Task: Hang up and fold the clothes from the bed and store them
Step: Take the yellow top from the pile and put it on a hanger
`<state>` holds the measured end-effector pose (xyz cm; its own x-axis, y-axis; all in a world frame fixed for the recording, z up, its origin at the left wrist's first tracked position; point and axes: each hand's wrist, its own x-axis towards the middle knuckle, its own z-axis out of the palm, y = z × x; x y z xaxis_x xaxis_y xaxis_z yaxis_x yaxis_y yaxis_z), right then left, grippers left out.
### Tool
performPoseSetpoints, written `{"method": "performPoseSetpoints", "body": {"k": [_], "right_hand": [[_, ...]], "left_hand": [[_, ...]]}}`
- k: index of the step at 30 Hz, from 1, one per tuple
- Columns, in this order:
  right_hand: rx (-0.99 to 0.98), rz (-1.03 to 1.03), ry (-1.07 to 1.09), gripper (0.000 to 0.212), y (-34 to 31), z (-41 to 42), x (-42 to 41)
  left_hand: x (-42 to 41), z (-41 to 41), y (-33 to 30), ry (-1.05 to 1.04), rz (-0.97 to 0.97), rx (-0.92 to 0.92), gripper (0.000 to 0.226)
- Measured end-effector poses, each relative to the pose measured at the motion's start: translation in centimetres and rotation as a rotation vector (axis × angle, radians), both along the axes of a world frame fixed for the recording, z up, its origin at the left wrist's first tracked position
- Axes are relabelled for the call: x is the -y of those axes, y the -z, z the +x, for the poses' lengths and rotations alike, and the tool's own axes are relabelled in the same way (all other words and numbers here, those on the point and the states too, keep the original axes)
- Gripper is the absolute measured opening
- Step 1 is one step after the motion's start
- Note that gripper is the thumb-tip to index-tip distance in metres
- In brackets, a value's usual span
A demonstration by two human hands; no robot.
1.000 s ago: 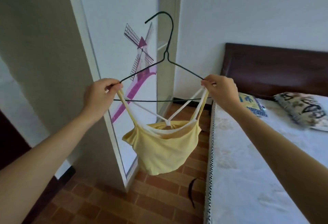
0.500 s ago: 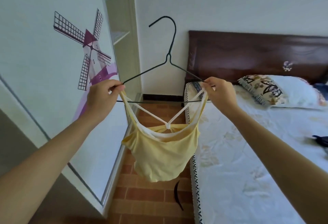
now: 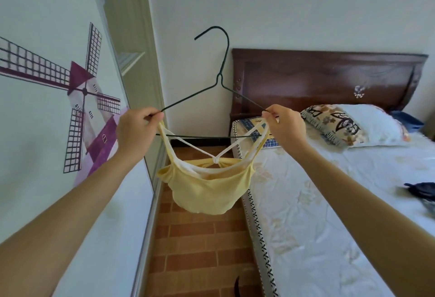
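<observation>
Yellow top with thin white straps hangs from the dark wire hanger, over the brick floor beside the bed. My left hand pinches one end of the hanger and a strap. My right hand pinches the other end. Past the hanger, a patterned pillow lies on the bed by the dark wooden headboard.

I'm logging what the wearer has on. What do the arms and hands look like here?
Both forearms are bare up to the frame edge: no sleeves show. The left hand and the right hand wear no gloves, and no rings, watch or bracelets are visible. Fingernails are too small to judge.
</observation>
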<state>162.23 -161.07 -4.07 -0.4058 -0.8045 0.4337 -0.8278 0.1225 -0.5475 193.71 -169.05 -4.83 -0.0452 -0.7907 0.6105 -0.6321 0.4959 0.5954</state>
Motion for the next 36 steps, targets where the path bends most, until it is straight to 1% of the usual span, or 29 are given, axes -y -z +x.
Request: {"method": "performPoseSetpoints", "body": {"k": [5,10,17,29,36], "right_hand": [[-0.015,0.016,0.0,0.023,0.6,-1.3,5.7],[0.0,-0.014,-0.017,0.022,0.9,-3.9,13.6],[0.009,-0.053,-0.052,0.023,-0.2,-8.8,25.7],[0.006,-0.001,-0.113,0.023,-0.5,-13.5,40.7],[0.013,-0.007,-0.112,0.022,-1.1,-14.9,51.4]], "left_hand": [[6.5,-1.6,0.7,0.027,0.034,-0.026,0.022],[13.5,-3.8,1.2,0.005,0.058,-0.032,0.021],[24.7,-8.3,-1.3,0.013,0.105,-0.06,0.02],[39.0,-12.3,-0.8,-0.005,0.11,-0.038,0.023],[51.0,-14.0,-0.8,0.009,0.09,-0.065,0.02]]}}
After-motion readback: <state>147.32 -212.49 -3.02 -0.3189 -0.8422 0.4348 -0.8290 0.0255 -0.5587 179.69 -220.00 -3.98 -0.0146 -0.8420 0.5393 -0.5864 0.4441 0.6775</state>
